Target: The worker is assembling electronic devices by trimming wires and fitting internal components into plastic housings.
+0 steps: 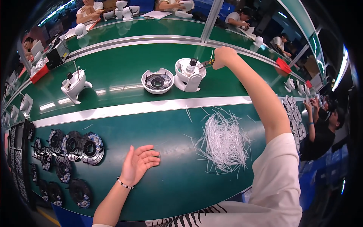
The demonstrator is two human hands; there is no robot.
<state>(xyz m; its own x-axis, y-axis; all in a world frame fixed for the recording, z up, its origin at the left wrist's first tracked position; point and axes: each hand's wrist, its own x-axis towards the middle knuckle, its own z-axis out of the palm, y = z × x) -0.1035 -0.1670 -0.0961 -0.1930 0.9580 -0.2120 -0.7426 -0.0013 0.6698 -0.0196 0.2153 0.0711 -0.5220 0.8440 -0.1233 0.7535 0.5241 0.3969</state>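
My right hand point(224, 57) reaches to the far side, its fingers closed round yellow-and-black pliers point(208, 62). Their jaws reach the rim of an opened white camera-like housing point(188, 81) with a black cylinder point(193, 62) standing in it. A thin white strip sticks up close to my fist. Just left of that housing is a round white shell point(157, 88) with a black ring inside. Palm up over the near table, my left hand point(140, 162) is open and holds nothing. To its right lies a loose heap of thin white strips point(225, 142), like cable ties.
Several black ring-shaped parts point(91, 148) with small circuit boards lie at left, beside a black rack point(19, 159). Another white housing point(75, 85) stands on the green conveyor belt point(117, 68). A metal rail point(143, 109) divides belt and table. Co-workers sit beyond and at right.
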